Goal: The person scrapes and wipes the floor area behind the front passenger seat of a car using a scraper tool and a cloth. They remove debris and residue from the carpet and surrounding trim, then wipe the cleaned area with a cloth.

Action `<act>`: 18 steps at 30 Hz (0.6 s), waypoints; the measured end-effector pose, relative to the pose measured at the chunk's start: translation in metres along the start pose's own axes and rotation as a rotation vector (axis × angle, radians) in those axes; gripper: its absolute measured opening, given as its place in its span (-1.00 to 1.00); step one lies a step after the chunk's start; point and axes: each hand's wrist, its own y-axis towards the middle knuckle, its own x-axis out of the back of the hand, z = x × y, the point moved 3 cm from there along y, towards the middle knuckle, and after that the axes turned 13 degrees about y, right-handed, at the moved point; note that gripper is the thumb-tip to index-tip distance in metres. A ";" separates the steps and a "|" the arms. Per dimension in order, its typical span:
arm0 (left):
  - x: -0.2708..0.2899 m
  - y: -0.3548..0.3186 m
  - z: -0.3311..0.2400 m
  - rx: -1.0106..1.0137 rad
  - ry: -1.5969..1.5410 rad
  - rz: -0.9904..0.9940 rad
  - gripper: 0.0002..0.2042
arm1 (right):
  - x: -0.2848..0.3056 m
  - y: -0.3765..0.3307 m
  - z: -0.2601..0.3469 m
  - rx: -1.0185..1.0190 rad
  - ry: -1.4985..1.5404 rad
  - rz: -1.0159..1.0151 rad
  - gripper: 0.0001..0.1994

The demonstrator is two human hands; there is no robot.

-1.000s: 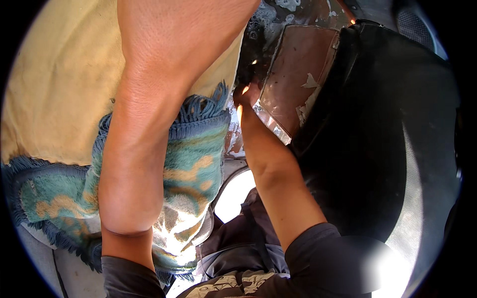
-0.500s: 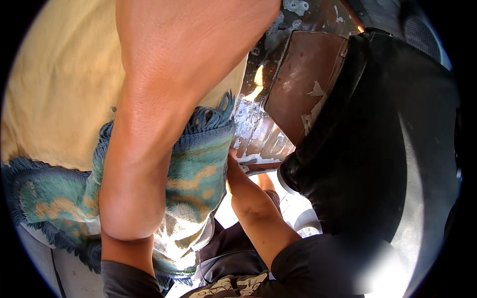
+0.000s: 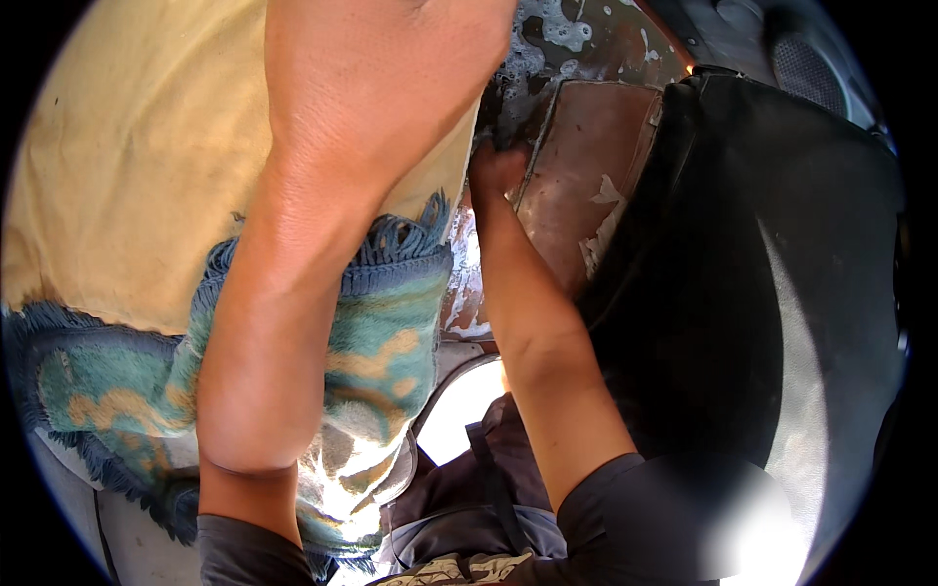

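Observation:
My left arm crosses the foreground, and the back of my left hand point(image 3: 391, 68) runs off the upper edge, so its fingers cannot be seen. Under that arm lie a tan cloth cover point(image 3: 127, 166) and a green-blue patterned blanket point(image 3: 386, 322) with a dark blue fringe. My right hand point(image 3: 498, 171) is down on the wet, foam-spotted metal floor point(image 3: 532, 59), in the gap beside the tan cover. Its fingers look curled; whatever they hold, if anything, is small, dark and unclear. Right beside it is a worn brown panel point(image 3: 591, 146) with peeling patches.
A large black padded seat-like piece point(image 3: 723, 283) fills the right side. A round speaker-like grille point(image 3: 811, 73) sits at the far upper right. Bright sunlight falls on a pale surface point(image 3: 459, 410) near my lap.
My right hand has moved forward along the floor, from the near edge to beside the brown panel. My left arm has shifted slightly right at the wrist.

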 end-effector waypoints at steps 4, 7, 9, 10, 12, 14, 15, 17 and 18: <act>0.001 -0.003 0.000 -0.074 0.090 -0.026 -0.66 | -0.008 0.019 0.033 0.525 0.089 0.207 -0.62; -0.004 0.001 0.003 -0.096 0.072 -0.011 -0.65 | -0.020 0.014 0.029 0.602 -0.007 0.386 -0.69; -0.004 0.003 -0.004 0.006 0.150 0.015 -0.65 | -0.026 0.002 0.014 0.474 -0.168 0.404 -0.72; 0.001 0.004 0.002 -0.018 0.183 -0.002 -0.65 | -0.020 -0.017 0.016 0.357 -0.207 0.453 -0.71; -0.002 0.006 0.001 -0.032 0.234 0.000 -0.66 | -0.019 -0.035 -0.011 0.077 -0.274 0.431 -0.70; -0.003 0.008 -0.002 -0.051 0.285 0.009 -0.66 | -0.014 -0.045 -0.046 -0.129 -0.363 0.485 -0.59; -0.003 0.008 -0.003 -0.061 0.327 0.014 -0.66 | -0.005 -0.055 -0.052 -0.199 -0.332 0.441 -0.53; -0.007 0.010 -0.011 -0.094 0.401 0.041 -0.65 | 0.018 -0.077 -0.080 -0.336 -0.293 0.299 -0.41; -0.013 0.011 -0.021 -0.125 0.425 0.067 -0.65 | 0.029 -0.083 -0.106 -0.401 -0.282 0.194 -0.36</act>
